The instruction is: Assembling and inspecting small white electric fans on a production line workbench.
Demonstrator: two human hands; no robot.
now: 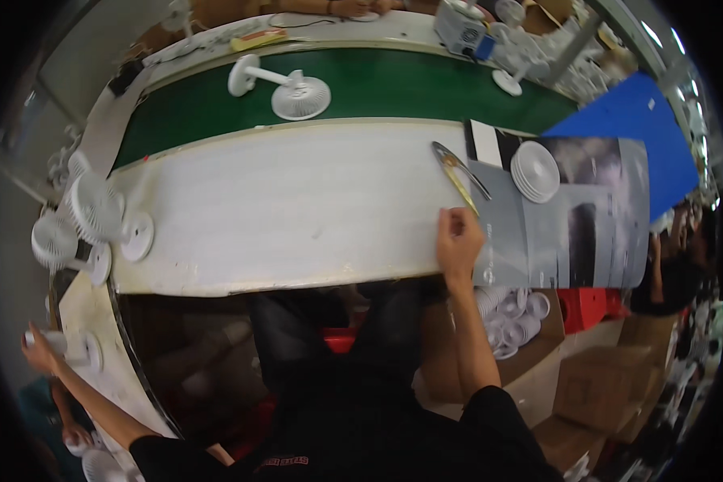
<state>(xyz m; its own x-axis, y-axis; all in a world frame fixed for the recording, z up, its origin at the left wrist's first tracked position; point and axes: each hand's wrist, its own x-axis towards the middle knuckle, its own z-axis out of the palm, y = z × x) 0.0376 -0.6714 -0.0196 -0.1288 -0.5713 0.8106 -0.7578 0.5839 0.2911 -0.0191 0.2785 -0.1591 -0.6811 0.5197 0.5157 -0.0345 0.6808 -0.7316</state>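
At least two white fans at the worktop's left end, one fan on the green belt, one fan at the left grip; one hand tool, one stack of discs, one blue board

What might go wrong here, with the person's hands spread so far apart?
The left hand is stretched far out to the side, touching a white fan. Other fans stand close by, so a careless swing of that arm might knock one over.

The pliers lie just beyond the right hand, which could bump them.

The stack of white discs on the glossy-looking sheet might slide if nudged.
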